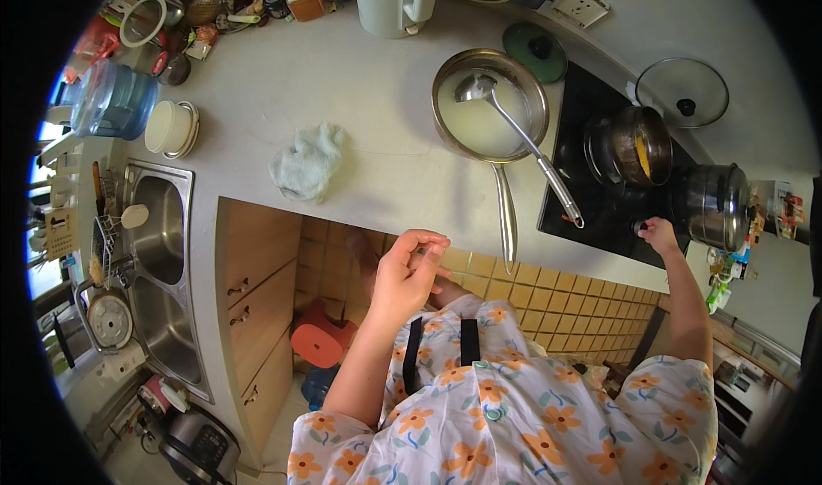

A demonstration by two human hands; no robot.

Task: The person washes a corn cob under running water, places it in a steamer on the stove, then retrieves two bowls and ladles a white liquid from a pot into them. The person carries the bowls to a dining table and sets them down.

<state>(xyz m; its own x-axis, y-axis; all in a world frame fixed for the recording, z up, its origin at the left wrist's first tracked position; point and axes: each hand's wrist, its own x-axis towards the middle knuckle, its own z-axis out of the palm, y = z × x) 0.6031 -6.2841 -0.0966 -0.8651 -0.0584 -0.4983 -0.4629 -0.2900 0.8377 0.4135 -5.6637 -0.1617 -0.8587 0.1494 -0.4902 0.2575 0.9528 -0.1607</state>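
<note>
My right hand [658, 234] has its fingertips on a dark control knob [639, 227] at the front of the black glass cooktop [591, 225]. My left hand [414, 263] hangs in the air before the counter edge, fingers loosely bent, with nothing in it. A steel saucepan [438, 122] of cloudy whitish liquid stands on the counter left of the cooktop. In it rests a steel ladle [523, 135], its handle reaching over the cooktop. A dark pan [655, 145] with something yellow inside sits on the cooktop, tilted in this view. Near my right hand is a lidded steel pot [716, 209].
A pale green cloth [309, 161] lies on the counter [379, 125]. Behind the saucepan are a green lid [533, 51] and an electric kettle [388, 3]. A glass lid [681, 90] leans at the wall. At left are a double steel sink [160, 228] and a blue water bottle [115, 100].
</note>
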